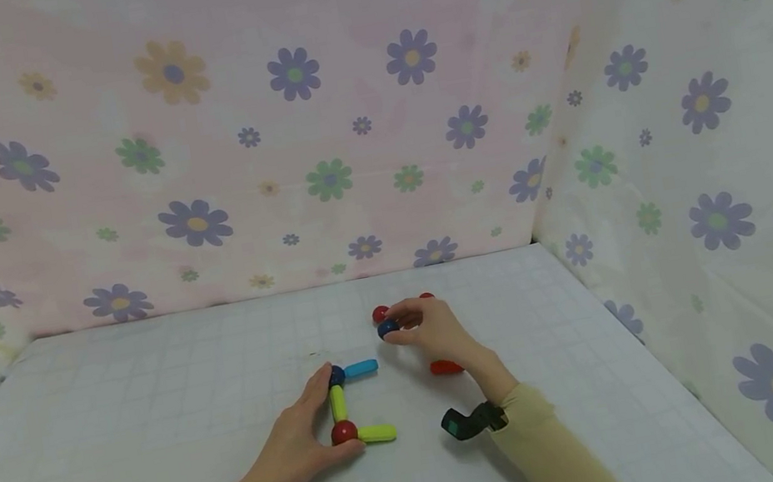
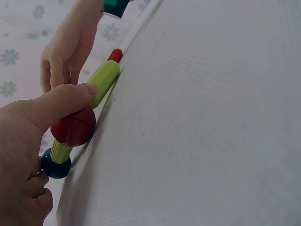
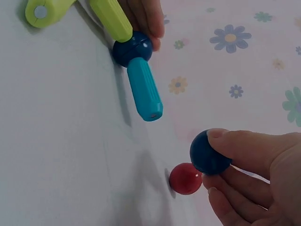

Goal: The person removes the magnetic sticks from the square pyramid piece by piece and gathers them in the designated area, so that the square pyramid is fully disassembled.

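My left hand holds a small building-toy frame on the table, its thumb by the red ball and its fingers at a dark blue ball. A yellow-green rod joins these two balls. From the red ball a second yellow-green rod points right; from the blue one, a light blue rod does. Its free end shows a small metal tip in the right wrist view. My right hand pinches a loose dark blue ball between thumb and fingers, apart from the frame.
Behind the right hand lie a loose red ball and a second red piece, mostly hidden. A red rod lies under the right wrist, partly covered. Flowered cloth hangs behind the white table and along its sides.
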Demonstrator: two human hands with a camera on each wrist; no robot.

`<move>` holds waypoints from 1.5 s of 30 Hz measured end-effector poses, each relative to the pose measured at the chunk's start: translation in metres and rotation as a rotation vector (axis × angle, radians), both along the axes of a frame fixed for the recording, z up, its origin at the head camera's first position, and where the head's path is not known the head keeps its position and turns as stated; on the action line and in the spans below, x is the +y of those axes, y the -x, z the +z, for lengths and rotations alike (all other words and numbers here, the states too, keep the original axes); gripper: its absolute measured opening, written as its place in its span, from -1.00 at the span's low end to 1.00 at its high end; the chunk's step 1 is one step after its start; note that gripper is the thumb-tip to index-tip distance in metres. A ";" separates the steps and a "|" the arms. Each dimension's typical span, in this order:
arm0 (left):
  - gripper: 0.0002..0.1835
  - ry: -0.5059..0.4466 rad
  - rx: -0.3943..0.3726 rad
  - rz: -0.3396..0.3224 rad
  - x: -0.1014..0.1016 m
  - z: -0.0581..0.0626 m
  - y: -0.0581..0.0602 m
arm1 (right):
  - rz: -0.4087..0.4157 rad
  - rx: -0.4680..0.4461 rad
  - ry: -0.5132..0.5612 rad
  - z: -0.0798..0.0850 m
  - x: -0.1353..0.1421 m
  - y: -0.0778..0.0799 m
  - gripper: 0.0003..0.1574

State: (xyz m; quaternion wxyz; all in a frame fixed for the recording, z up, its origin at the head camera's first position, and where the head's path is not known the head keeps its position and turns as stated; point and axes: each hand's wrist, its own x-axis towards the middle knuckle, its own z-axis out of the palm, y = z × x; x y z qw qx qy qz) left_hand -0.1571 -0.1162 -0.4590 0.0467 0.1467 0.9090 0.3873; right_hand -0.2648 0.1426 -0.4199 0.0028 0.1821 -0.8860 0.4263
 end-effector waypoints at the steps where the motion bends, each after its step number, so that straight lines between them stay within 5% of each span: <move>1: 0.25 0.001 0.001 -0.001 0.000 0.000 0.000 | -0.009 0.003 -0.007 -0.001 0.000 0.000 -0.57; 27: 0.25 0.005 -0.013 0.012 0.003 0.001 0.000 | -0.076 0.057 -0.056 -0.025 0.000 0.005 -0.63; 45: 0.26 0.007 -0.032 0.015 0.003 0.001 -0.001 | -0.079 0.096 -0.081 -0.025 0.000 0.005 -0.63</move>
